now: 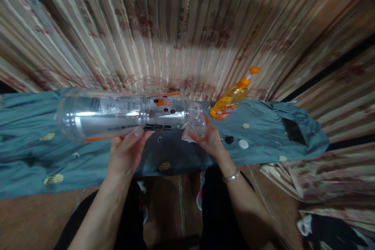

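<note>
The left hand (129, 147) grasps the bottle (123, 108), lying at its twelve o'clock; the right hand (208, 134), clasping one end, has it toward ten.

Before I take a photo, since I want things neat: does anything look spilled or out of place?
No spill shows, but a small black piece and a white disc look stray, lying loose on the green cloth right of the right hand.

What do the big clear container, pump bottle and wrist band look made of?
Clear container: likely glossy plastic; see-through with bright highlights, though glass isn't ruled out.
Pump bottle: probably smooth plastic; translucent, orange-yellow.
Wrist band: perhaps metal; silvery sheen, too small to confirm.
</note>
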`<state>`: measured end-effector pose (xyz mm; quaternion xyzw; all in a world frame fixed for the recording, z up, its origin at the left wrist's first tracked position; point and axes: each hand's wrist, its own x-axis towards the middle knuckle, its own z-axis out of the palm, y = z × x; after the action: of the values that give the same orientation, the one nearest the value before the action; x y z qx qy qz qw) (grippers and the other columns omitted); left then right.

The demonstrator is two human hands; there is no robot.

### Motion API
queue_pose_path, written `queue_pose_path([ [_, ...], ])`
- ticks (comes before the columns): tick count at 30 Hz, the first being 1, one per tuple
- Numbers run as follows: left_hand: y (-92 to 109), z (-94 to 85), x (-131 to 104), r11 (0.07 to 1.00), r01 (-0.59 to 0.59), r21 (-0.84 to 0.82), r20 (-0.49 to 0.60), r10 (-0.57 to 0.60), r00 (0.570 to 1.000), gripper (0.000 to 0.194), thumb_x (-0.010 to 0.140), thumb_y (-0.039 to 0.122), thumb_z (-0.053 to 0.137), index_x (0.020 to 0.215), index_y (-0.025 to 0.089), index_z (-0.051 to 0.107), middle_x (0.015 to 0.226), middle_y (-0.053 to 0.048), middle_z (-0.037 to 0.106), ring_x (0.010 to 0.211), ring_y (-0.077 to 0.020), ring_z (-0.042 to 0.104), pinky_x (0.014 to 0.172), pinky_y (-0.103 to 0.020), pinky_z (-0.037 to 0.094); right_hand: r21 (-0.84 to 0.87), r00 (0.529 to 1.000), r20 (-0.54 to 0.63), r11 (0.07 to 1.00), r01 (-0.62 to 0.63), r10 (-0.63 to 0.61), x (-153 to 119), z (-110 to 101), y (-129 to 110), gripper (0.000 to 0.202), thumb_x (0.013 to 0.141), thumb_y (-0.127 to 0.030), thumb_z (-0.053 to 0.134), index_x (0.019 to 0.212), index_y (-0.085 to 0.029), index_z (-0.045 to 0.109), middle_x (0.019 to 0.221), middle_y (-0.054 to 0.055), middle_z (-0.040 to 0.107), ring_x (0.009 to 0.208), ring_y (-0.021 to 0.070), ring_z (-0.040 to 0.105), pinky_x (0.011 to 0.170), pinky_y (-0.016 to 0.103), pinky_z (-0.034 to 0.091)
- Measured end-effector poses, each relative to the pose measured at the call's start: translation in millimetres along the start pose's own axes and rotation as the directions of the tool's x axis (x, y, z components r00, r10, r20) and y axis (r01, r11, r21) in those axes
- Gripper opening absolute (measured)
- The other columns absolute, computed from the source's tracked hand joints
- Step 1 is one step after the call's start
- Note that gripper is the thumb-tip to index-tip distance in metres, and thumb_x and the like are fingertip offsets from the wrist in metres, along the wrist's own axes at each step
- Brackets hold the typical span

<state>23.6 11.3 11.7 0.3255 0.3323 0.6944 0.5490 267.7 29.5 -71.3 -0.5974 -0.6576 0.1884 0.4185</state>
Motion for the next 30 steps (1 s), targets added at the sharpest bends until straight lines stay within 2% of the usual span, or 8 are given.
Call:
queue_pose_path([
  [4,0.0,-1.8,0.2,0.999,0.022,0.026,-0.010,-0.022,1.000,0.052,0.045,0.041,0.105,0.089,0.031,0.078,0.098,-0.004,0.083,0.112,-0.0342,0.075,0.091,-0.048,0.068,-0.004,1.000,-0.003,1.000,0.003,-0.003,0.2,0.2,0.4,0.084,0.079,-0.042,0.087,0.151,-0.017,0.053,0.141,0.017,0.072,0.129,0.0374,0.071,0.111,0.055,0.058],
  [7,0.8,-1.0,0.3,1.000,0.007,0.021,-0.004,-0.007,1.000,0.054,0.045,0.041,0.105,0.091,0.031,0.078,0.098,-0.004,0.082,0.112,-0.0357,0.075,0.092,-0.052,0.068,-0.003,1.000,-0.008,1.000,0.016,-0.016,0.2,0.6,2.2,0.083,0.079,-0.042,0.088,0.151,-0.018,0.055,0.143,0.017,0.071,0.131,0.0368,0.070,0.113,0.052,0.057],
  [11,2.5,2.3,-0.8,1.000,0.006,0.026,0.017,-0.006,1.000,0.048,0.051,0.035,0.102,0.092,0.032,0.078,0.092,-0.003,0.082,0.116,-0.0377,0.074,0.094,-0.055,0.067,0.005,1.000,-0.006,1.000,0.025,-0.025,0.1,0.9,4.0,0.083,0.080,-0.043,0.087,0.152,-0.019,0.053,0.143,0.016,0.072,0.130,0.0360,0.070,0.113,0.053,0.057],
  [14,3.2,4.5,-1.9,1.000,-0.013,0.010,0.018,0.012,1.000,0.046,0.052,0.032,0.100,0.093,0.032,0.079,0.097,-0.003,0.083,0.116,-0.0375,0.075,0.094,-0.055,0.067,-0.001,0.999,-0.008,0.999,0.038,-0.038,0.4,0.9,3.6,0.082,0.080,-0.043,0.087,0.151,-0.018,0.054,0.142,0.017,0.072,0.130,0.0358,0.070,0.113,0.052,0.056],
  [20,2.6,2.7,-2.8,0.999,-0.009,0.032,0.009,0.009,1.000,0.048,0.052,0.037,0.102,0.094,0.032,0.079,0.101,-0.004,0.083,0.119,-0.0377,0.074,0.093,-0.052,0.067,-0.008,0.999,-0.024,0.999,0.049,-0.049,0.4,2.3,2.6,0.084,0.080,-0.040,0.087,0.153,-0.019,0.053,0.142,0.017,0.072,0.131,0.0361,0.070,0.114,0.052,0.056],
  [25,1.6,2.6,-4.0,1.000,-0.006,0.030,-0.012,0.006,1.000,0.047,0.050,0.037,0.103,0.091,0.033,0.079,0.098,-0.003,0.083,0.117,-0.0372,0.074,0.087,-0.048,0.069,-0.025,0.999,-0.028,0.999,0.042,-0.043,-0.1,3.2,4.1,0.085,0.080,-0.040,0.087,0.153,-0.018,0.052,0.144,0.018,0.070,0.132,0.0362,0.069,0.114,0.052,0.056],
  [28,1.1,3.8,-4.0,1.000,-0.013,0.025,-0.026,0.013,1.000,0.053,0.045,0.040,0.104,0.091,0.033,0.080,0.099,-0.003,0.083,0.116,-0.0350,0.075,0.085,-0.043,0.068,-0.023,0.998,-0.023,0.999,0.049,-0.050,-0.1,3.1,4.4,0.084,0.080,-0.040,0.087,0.153,-0.018,0.052,0.144,0.018,0.071,0.131,0.0366,0.070,0.113,0.054,0.056],
  [30,1.1,4.0,-3.6,0.999,-0.022,0.026,-0.025,0.023,0.999,0.056,0.044,0.041,0.105,0.093,0.033,0.080,0.100,-0.003,0.083,0.113,-0.0342,0.075,0.086,-0.043,0.068,-0.028,0.999,-0.027,0.999,0.046,-0.046,0.1,3.1,4.0,0.083,0.080,-0.040,0.087,0.153,-0.018,0.052,0.143,0.018,0.071,0.131,0.0370,0.070,0.113,0.055,0.056],
])
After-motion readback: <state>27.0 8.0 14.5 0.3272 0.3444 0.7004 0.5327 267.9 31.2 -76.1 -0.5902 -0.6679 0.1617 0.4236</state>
